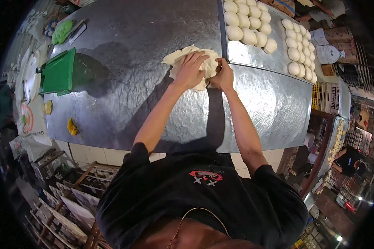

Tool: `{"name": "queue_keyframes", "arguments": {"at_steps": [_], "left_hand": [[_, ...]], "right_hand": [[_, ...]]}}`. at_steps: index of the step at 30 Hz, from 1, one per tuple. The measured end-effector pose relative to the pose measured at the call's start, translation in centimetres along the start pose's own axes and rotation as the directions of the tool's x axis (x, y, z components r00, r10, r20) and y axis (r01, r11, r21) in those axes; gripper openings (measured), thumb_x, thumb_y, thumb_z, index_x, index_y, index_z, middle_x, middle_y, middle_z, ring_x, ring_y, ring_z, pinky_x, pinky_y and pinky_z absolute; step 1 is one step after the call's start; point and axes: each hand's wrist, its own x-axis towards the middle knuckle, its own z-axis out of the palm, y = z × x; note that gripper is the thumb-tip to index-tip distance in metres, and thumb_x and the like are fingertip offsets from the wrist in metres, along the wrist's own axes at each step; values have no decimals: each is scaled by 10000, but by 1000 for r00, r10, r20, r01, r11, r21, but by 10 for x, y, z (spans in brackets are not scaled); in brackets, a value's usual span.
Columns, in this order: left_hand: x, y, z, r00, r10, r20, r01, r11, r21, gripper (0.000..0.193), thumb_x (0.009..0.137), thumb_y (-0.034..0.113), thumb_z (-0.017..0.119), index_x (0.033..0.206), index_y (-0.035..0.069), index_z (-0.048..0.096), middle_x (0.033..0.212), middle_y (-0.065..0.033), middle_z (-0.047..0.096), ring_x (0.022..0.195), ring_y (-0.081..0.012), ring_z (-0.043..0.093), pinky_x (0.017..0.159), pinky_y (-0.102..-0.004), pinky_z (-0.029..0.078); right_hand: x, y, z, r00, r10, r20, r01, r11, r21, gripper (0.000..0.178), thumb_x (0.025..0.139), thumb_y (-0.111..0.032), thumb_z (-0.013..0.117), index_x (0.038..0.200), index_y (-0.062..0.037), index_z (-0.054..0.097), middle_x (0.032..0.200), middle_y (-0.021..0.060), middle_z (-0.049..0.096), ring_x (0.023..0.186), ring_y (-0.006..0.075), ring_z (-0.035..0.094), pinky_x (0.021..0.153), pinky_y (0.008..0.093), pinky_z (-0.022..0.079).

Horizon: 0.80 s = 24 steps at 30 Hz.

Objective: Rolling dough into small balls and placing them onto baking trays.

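Note:
A flattened, ragged-edged sheet of pale dough (pixel 176 57) lies on the shiny metal table (pixel 124 25), straight ahead of me. My left hand (pixel 190 71) rests on top of it, fingers stretched out and palm down. At the dough's right edge, my right hand (pixel 223 77) is curled, with thumb and fingers pinching the rim. The part of the dough beneath both hands is hidden. Just beyond my right hand, rows of round dough balls (pixel 248 36) sit on a metal surface.
More dough balls (pixel 295 54) stand farther right. On the left are a green plastic bin (pixel 57 72), a green bag (pixel 62 32) and a yellow lump (pixel 72 126). Wooden racks (pixel 79 203) stand at lower left. Another person (pixel 348 162) is at the far right.

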Motion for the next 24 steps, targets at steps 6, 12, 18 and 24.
{"name": "queue_keyframes", "arguments": {"at_steps": [6,12,18,24], "left_hand": [[12,-23,7,976,70,204,-106,979,174,492,883,316,610,1363,276,513,1462,24,459,1398,-217,337,1122,-484,160],[0,-26,-11,927,212,308,-279,941,191,677,864,651,558,1429,288,475,1503,-22,425,1404,-228,345,1142,-529,181],[-7,-33,-15,915,227,334,-308,927,212,724,842,661,577,1431,253,472,1508,-33,415,1410,-240,335,1150,-497,188],[-4,-28,-10,915,258,311,-349,893,285,707,824,594,639,1398,204,504,1501,-48,414,1396,-259,344,1145,-485,217]], "right_hand": [[-40,31,-35,993,-97,-63,98,995,21,343,639,-76,716,960,-28,603,775,130,645,735,258,650,712,346,518],[-164,-15,-156,999,12,-40,-10,1000,28,199,740,48,620,916,-28,570,769,47,605,746,108,566,679,276,477],[-257,-64,-269,970,26,-243,18,984,176,195,733,18,604,921,-29,580,796,3,551,748,95,526,687,241,438],[-320,-86,-345,417,-705,-573,210,689,-694,218,825,-181,709,1005,-67,669,998,109,656,929,259,653,775,388,564]]}}
